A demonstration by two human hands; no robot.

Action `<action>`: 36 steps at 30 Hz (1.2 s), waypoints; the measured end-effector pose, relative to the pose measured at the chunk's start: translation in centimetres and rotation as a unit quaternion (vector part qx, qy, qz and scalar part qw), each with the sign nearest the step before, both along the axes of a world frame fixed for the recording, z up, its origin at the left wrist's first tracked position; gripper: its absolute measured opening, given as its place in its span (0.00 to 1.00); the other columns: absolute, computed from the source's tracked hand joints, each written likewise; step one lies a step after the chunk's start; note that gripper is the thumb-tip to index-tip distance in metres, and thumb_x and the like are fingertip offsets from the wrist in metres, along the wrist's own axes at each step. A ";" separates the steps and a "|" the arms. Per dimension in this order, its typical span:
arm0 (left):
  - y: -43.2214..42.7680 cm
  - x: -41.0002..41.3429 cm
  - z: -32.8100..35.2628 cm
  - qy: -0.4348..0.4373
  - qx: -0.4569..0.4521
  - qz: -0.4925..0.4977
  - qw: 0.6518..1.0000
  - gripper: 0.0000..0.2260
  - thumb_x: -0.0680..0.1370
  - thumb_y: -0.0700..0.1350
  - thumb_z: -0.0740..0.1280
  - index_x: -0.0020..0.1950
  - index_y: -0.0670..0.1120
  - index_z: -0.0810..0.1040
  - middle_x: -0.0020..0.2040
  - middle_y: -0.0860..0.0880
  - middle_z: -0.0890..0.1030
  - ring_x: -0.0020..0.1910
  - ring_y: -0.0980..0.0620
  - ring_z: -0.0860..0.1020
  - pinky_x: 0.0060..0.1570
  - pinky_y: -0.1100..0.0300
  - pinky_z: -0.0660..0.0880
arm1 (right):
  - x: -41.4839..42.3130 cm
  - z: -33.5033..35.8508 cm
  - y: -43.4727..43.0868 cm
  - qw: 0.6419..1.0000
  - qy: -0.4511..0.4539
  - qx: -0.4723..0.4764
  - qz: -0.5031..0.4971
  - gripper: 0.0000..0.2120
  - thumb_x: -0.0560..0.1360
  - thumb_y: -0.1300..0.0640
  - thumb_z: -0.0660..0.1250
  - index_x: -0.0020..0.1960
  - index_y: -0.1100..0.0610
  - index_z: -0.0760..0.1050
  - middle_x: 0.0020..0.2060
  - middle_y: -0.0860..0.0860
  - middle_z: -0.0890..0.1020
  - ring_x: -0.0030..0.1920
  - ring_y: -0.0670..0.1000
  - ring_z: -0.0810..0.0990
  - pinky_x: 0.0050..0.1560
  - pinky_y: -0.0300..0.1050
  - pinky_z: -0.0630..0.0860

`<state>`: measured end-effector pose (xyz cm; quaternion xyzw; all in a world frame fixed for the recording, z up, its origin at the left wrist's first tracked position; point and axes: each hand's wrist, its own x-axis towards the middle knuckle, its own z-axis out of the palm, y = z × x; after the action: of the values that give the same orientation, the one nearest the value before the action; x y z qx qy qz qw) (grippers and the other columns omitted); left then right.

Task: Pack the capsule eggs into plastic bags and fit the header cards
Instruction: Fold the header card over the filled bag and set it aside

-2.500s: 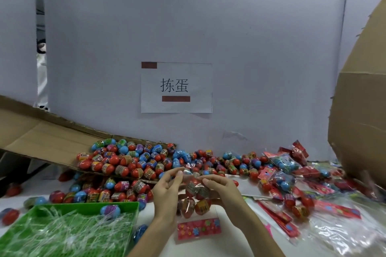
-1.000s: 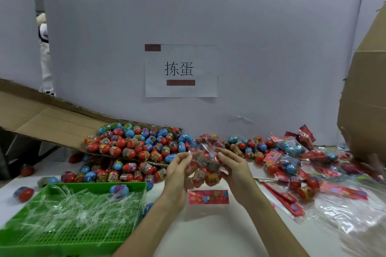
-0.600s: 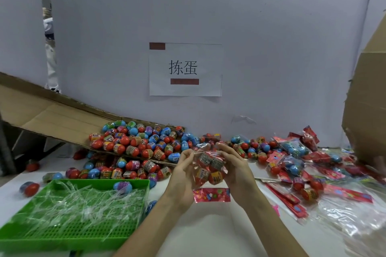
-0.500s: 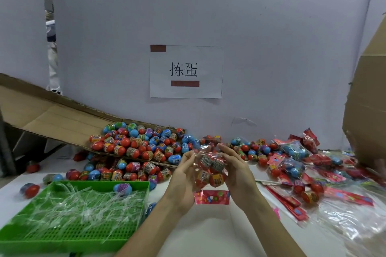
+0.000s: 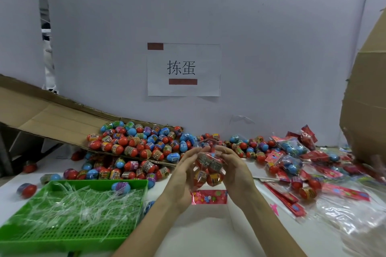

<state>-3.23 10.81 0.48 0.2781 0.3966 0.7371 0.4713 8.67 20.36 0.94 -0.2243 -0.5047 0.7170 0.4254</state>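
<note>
Both hands hold a clear plastic bag of capsule eggs (image 5: 208,168) above the white table. My left hand (image 5: 183,175) cups its left side with fingers up at the bag's top. My right hand (image 5: 235,170) pinches the top of the bag from the right. A pink header card (image 5: 209,196) hangs below the eggs between my wrists. Behind lies a big heap of loose red and blue capsule eggs (image 5: 142,144), partly on a sloped cardboard flap (image 5: 52,117).
A green plastic tray (image 5: 69,225) full of clear strips sits at front left, with one egg (image 5: 120,186) in it. Packed bags and red header cards (image 5: 292,152) lie at right, clear bags (image 5: 344,221) at front right. A cardboard box (image 5: 367,94) stands at far right.
The bag of eggs has been lifted from low over the table to chest height, and both hands have closed in round its top. The header card now hangs under it.
</note>
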 end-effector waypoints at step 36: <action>-0.4 0.0 0.1 -0.070 0.043 -0.016 0.997 0.06 0.73 0.46 0.68 0.36 0.50 0.79 0.63 0.46 0.85 0.54 0.44 0.87 0.48 0.50 0.84 | 0.3 0.6 -0.5 0.997 0.058 0.019 0.037 0.25 0.78 0.67 0.54 0.29 0.52 0.78 0.44 0.50 0.84 0.51 0.53 0.77 0.46 0.48 0.74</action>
<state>-3.22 10.43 0.56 0.2524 0.3262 0.7632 0.4975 8.93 19.85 1.53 -0.1555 -0.5001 0.7344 0.4317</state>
